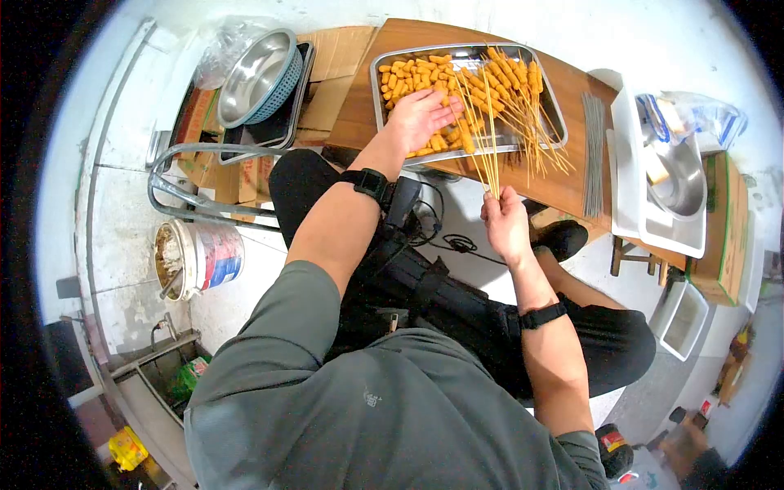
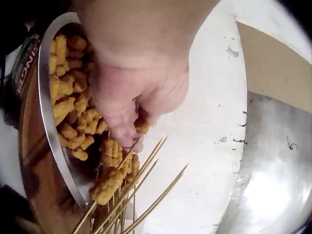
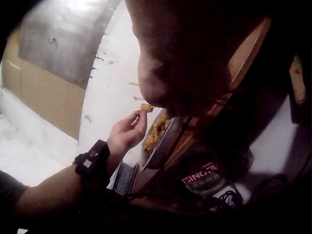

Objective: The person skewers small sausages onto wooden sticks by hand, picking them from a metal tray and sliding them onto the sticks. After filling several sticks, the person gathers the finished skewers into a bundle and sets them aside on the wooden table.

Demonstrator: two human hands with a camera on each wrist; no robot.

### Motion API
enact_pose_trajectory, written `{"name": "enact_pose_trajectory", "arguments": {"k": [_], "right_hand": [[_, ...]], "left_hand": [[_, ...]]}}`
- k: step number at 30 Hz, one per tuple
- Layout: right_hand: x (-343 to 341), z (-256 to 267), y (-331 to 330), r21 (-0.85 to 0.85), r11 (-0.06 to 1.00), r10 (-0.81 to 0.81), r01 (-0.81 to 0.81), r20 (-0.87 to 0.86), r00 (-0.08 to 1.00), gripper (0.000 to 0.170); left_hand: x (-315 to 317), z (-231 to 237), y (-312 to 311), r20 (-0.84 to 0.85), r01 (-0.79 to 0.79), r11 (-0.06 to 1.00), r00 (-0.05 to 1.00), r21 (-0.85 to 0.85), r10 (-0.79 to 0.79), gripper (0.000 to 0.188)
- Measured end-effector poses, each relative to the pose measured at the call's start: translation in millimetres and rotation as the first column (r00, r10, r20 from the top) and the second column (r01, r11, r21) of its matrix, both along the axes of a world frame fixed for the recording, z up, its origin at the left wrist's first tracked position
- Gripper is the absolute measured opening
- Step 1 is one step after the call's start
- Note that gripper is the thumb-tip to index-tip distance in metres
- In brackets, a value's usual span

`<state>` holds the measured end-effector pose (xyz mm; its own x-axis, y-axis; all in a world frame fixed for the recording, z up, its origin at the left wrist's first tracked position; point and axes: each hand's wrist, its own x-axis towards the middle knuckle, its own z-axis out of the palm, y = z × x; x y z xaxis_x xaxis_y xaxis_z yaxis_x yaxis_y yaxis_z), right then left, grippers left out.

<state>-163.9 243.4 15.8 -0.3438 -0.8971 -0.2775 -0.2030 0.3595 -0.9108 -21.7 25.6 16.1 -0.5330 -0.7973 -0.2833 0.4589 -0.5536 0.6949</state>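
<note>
My left hand (image 1: 422, 120) is over the metal tray (image 1: 560, 122); in the left wrist view this hand (image 2: 141, 90) pinches an orange-yellow food piece (image 2: 142, 127) between thumb and fingers. The same piece (image 3: 146, 107) shows at the fingertips in the right wrist view. Below the tray's near edge, my right hand (image 1: 508, 226) grips several thin sticks (image 1: 492, 167) by their lower ends, tips fanned toward the left hand. One stick carries food (image 2: 107, 186) near its tip. Loose pieces (image 1: 400, 82) fill the tray's left part, and loaded skewers (image 1: 510, 73) lie at its right.
Grey thin rods (image 1: 593, 155) lie on the wooden table (image 1: 572, 77) right of the tray. Farther right is a white bin (image 1: 627, 163) beside a steel bowl (image 1: 682, 192). A steel basin (image 1: 255, 77) stands at the left, above a metal rail (image 1: 204, 147) and a bucket (image 1: 216, 257).
</note>
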Motion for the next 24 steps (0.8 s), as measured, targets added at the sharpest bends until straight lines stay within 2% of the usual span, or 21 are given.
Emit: {"name": "enact_pose_trajectory", "arguments": {"k": [20, 22, 24], "right_hand": [[-4, -5, 3, -0.018, 1.0, 0.001, -0.001, -0.015, 1.0, 0.02], [-5, -11, 2, -0.026, 1.0, -0.006, 0.007, 0.031, 0.999, 0.019], [-5, -10, 3, -0.036, 0.999, -0.003, 0.003, 0.005, 1.0, 0.019]], "left_hand": [[-6, 0, 3, 0.041, 0.006, 1.0, 0.999, -0.021, -0.005, 0.018], [-8, 1, 5, 0.043, 0.018, 0.999, 0.999, -0.03, -0.017, 0.019], [-10, 4, 8, 0.104, 0.048, 0.997, 0.994, -0.057, -0.042, 0.022]]}}
